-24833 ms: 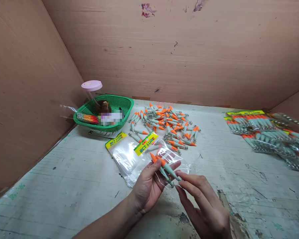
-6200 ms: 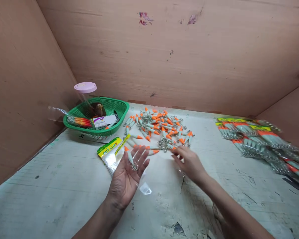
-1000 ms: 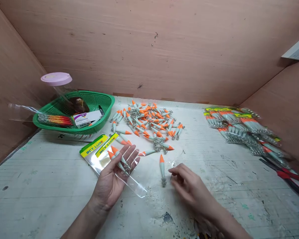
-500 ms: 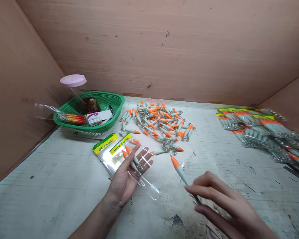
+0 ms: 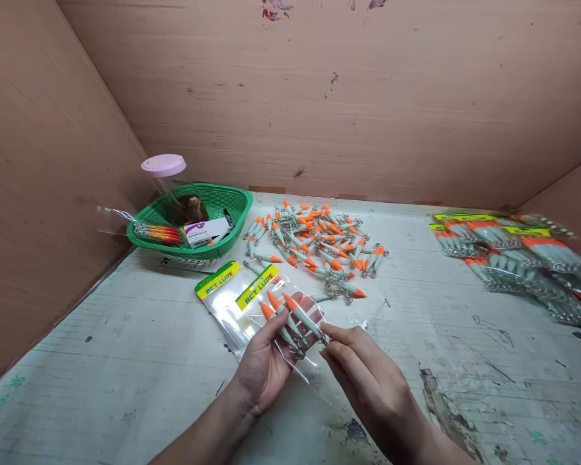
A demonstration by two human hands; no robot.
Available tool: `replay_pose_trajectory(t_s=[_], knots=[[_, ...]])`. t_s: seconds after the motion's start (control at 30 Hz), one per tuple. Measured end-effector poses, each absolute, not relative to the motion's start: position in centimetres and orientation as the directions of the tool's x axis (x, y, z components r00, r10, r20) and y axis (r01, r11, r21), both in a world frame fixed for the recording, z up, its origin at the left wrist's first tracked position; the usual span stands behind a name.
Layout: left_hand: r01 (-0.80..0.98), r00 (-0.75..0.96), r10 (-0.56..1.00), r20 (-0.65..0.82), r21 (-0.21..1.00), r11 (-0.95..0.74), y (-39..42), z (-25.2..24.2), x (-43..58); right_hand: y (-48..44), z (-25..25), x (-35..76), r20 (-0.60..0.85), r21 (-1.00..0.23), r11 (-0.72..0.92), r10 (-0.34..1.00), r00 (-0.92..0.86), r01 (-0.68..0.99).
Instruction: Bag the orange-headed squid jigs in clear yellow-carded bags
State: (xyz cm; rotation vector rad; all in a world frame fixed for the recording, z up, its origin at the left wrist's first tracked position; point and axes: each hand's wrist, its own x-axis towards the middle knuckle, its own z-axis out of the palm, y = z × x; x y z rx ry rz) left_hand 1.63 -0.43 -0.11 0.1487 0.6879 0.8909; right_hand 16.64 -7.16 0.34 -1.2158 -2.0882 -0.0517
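Note:
My left hand (image 5: 268, 368) is palm up under a clear bag with a yellow-green BCT LURE header (image 5: 257, 287), its thumb pressing on two orange-tipped pale lures (image 5: 286, 316) lying side by side. My right hand (image 5: 375, 381) pinches the hook end of a third lure (image 5: 302, 315), whose orange tip points up-left beside the other two, over the bag. To the left, a stack of clear bags (image 5: 217, 282) with the same header lies on the table. Behind the hands spreads a loose pile of similar lures (image 5: 332, 243).
At the back left, a green basket (image 5: 244, 210) holds a pink-lidded jar (image 5: 163, 166), a white box (image 5: 206, 231) and a bag of red-yellow items (image 5: 159, 233). Filled lure bags (image 5: 513, 258) are heaped at the right. Brown panels (image 5: 329, 116) enclose the table (image 5: 174, 361).
My right hand has moved left with its lure, bringing it next to the two lures at my left hand. The whole view has shifted slightly.

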Motion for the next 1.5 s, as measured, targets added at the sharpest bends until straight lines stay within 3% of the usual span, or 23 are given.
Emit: replay_pose_trajectory(t_s=[0.17, 0.33, 0.57, 0.67, 0.73, 0.8, 0.9, 1.13, 1.33, 1.5], knots=[[-0.703, 0.468, 0.771, -0.432, 0.347, 0.621, -0.9, -0.4, 1.8, -6.9, -0.5, 16.1, 0.684, -0.405, 0.562, 0.710, -0.169, 0.721], [-0.707, 0.464, 0.803, -0.373, 0.389, 0.590, -1.6, -0.6, 2.1, -6.5, -0.4, 15.9, 0.704, -0.427, 0.567, 0.698, -0.135, 0.705], [-0.709, 0.501, 0.757, -0.419, 0.302, 0.637, -1.4, -0.1, 1.7, -6.7, 1.4, 16.1, 0.708, -0.390, 0.649, 0.665, -0.237, 0.654], [-0.738, 0.413, 0.799, -0.437, 0.354, 0.575, -0.6, 0.3, 1.2, -6.2, 2.4, 18.6, 0.687, -0.461, 0.547, 0.719, -0.110, 0.699], [-0.770, 0.378, 0.817, -0.435, 0.343, 0.539, -0.2, 0.5, 1.0, -5.0, 2.2, 20.9, 0.640, -0.412, 0.379, 0.768, -0.033, 0.829], [-0.791, 0.370, 0.817, -0.442, 0.312, 0.527, 0.1, 0.7, 0.8, -3.6, 1.4, 23.0, 0.570, -0.264, 0.275, 0.818, -0.081, 0.925], [-0.796, 0.353, 0.815, -0.460, 0.310, 0.519, 0.5, 0.7, 0.6, -1.8, -0.5, 23.8, 0.508, -0.132, 0.308, 0.837, -0.203, 0.942], [-0.847, 0.247, 0.870, -0.427, 0.340, 0.407, 2.2, 1.2, -0.5, 0.8, -2.9, 17.8, 0.431, -0.024, 0.451, 0.810, -0.398, 0.892], [-0.871, 0.233, 0.884, -0.405, 0.317, 0.375, 3.0, 0.9, -1.1, 1.6, -1.8, 17.8, 0.470, -0.186, 0.398, 0.839, -0.274, 0.898], [-0.858, 0.249, 0.868, -0.430, 0.317, 0.404, 2.7, 0.9, -0.8, 0.6, 0.6, 22.3, 0.481, -0.589, 0.233, 0.871, 0.104, 0.773]])
